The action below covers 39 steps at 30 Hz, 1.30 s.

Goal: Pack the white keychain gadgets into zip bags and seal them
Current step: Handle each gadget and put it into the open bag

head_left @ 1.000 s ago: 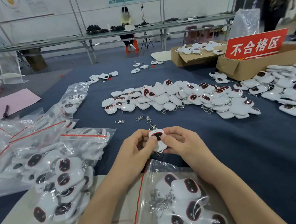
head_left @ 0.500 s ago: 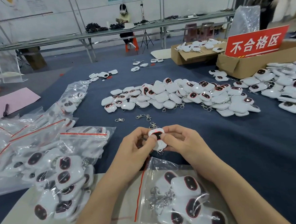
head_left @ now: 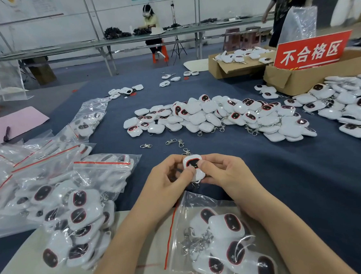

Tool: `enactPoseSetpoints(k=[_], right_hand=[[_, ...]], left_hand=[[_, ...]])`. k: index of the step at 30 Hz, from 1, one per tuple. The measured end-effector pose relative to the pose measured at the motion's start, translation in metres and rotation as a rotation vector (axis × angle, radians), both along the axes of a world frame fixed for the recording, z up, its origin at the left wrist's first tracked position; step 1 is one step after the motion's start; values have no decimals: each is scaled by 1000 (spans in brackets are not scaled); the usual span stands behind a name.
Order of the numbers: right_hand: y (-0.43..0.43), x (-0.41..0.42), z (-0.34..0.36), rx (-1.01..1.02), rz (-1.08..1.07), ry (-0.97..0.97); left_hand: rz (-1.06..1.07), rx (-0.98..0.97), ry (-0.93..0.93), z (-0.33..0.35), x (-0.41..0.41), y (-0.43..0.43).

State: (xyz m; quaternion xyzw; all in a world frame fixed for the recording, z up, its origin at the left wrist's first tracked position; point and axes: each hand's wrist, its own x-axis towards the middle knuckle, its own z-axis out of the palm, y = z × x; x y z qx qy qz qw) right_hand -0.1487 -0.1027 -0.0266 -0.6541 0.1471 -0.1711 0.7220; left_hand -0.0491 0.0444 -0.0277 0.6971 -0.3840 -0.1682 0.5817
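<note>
Between the two hands, just above the blue counter (head_left: 306,181), one white keychain gadget (head_left: 192,163) is held with its dark, red-rimmed window facing up. The left hand (head_left: 165,180) pinches the gadget's left side, its thumb laid across the lower face and its fingers curled behind. The right hand (head_left: 224,172) pinches the right side in the same way, with its thumb tip resting on the edge of the window. A metal clasp (head_left: 186,152) lies just beyond the fingertips; whether it is joined to the held gadget cannot be told.

Nearer the person than both hands, under the wrists, an unfinished zip bag (head_left: 192,202) lies flat on a pale board (head_left: 34,264). Its red zip strip runs along the side toward the left forearm, and several gadgets and a tangle of key rings are inside. Whether its strip is pressed closed is unclear.

Left of the left hand sits a heap of filled bags (head_left: 105,170), overlapping one another. Beyond the fingertips three loose clasps (head_left: 171,141) lie on the cloth, and farther out stretches a long pile of unpacked gadgets (head_left: 216,117). Well off to the right of the right hand, a second pile (head_left: 348,103) spreads in front of a cardboard box (head_left: 295,79) carrying a red sign (head_left: 310,51).
</note>
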Motion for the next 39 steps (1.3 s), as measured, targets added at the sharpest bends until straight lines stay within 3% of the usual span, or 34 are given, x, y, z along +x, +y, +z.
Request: enactPoseSetpoints(k=[39], right_hand=[[0,-1,-1,-22,5,-62]], left_hand=[[16,-20,-37,-4,-2,-4]])
